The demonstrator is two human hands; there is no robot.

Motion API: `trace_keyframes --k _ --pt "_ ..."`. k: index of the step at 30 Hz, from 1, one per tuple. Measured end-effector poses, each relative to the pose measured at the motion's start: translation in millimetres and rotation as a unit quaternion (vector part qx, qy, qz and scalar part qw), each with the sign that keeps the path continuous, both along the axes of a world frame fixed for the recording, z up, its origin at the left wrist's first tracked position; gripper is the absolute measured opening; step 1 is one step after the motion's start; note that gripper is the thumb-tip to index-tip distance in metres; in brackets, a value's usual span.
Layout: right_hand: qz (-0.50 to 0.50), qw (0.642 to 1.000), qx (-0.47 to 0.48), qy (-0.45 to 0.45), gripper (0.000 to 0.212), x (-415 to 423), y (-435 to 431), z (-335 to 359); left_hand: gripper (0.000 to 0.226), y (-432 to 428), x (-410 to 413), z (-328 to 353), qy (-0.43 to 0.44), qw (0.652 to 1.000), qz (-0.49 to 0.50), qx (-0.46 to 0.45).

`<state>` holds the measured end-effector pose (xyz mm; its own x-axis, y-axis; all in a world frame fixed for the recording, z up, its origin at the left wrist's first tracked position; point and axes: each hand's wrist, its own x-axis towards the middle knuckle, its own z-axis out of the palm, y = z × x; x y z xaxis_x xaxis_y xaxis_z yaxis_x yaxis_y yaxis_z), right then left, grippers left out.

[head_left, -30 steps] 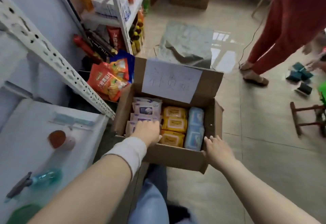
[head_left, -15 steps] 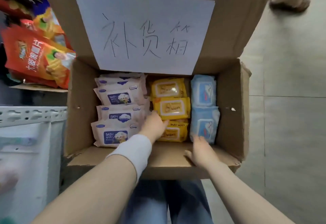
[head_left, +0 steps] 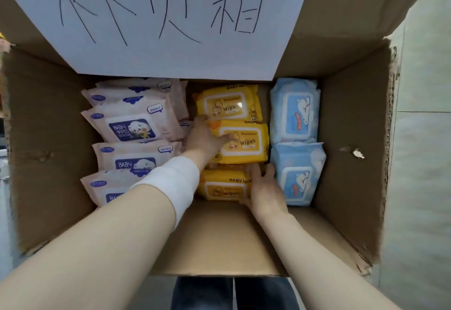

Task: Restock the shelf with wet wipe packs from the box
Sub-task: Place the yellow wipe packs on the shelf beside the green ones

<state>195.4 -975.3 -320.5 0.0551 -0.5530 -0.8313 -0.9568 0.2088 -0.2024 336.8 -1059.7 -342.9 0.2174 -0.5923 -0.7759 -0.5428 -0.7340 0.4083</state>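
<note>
— Where's the pack?
— Middle yellow pack (head_left: 246,142), centre of the box (head_left: 353,119). My left hand (head_left: 205,136) grips its 9 o'clock edge, thumb across the face. My right hand (head_left: 266,187) touches its 5 o'clock corner, fingers straight, holding nothing.
— Advice?
— I'd slide the right fingers under and lift level, clear of the blue packs (head_left: 296,170) at 3 o'clock.

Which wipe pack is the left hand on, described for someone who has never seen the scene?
The open cardboard box holds three columns: pinkish packs at left, yellow packs in the centre, blue packs at right. The left hand holds the middle yellow pack of three. Alone among the yellow ones, it has a yellow pack both beyond it and nearer.
</note>
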Motion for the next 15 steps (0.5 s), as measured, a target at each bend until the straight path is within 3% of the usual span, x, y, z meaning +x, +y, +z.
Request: trace_keyframes --k 3,7,11,15 --pt "0.001 1.000 0.004 0.013 0.055 4.8 -3.6 -6.4 0.065 -5.6 0.6 3.4 0.080 0.996 0.031 0.018" --pt "-0.023 0.998 0.059 -0.024 0.072 -0.7 -2.4 -17.6 0.024 -11.2 3.7 11.6 0.198 0.974 0.087 0.066" --pt "-0.049 0.996 0.056 -0.052 0.068 -9.2 2.6 -23.7 0.023 -11.1 10.7 27.8 0.195 0.967 0.160 0.034" --pt "-0.054 0.996 0.005 -0.065 0.062 -5.1 7.2 -13.1 0.015 -2.2 30.4 58.5 0.168 0.974 0.145 -0.046"
